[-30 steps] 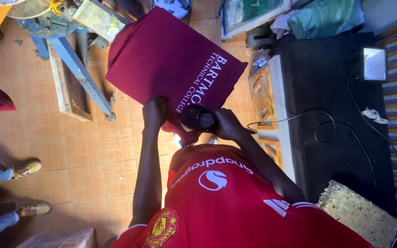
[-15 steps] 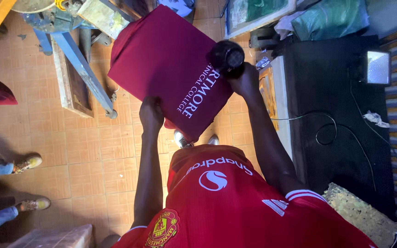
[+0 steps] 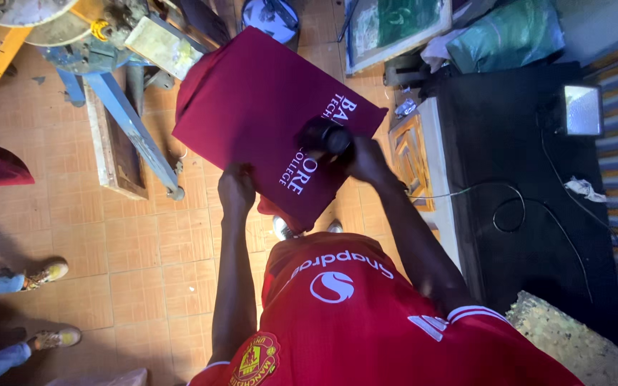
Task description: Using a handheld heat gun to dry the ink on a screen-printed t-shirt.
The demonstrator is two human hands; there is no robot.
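Observation:
A maroon garment with white printed lettering lies stretched flat on a board in front of me. My left hand grips its near edge. My right hand holds a black round hand tool, perhaps a dryer, pressed low over the middle of the white lettering. My red jersey fills the bottom of the view.
A blue metal stand and a wooden plank sit left of the board. On the right are a black table with a cable and a small lit lamp. Another person's shoes stand at far left.
My right hand carried the black tool from the near edge up to the far end of the lettering, then back to its middle. The left hand kept its grip.

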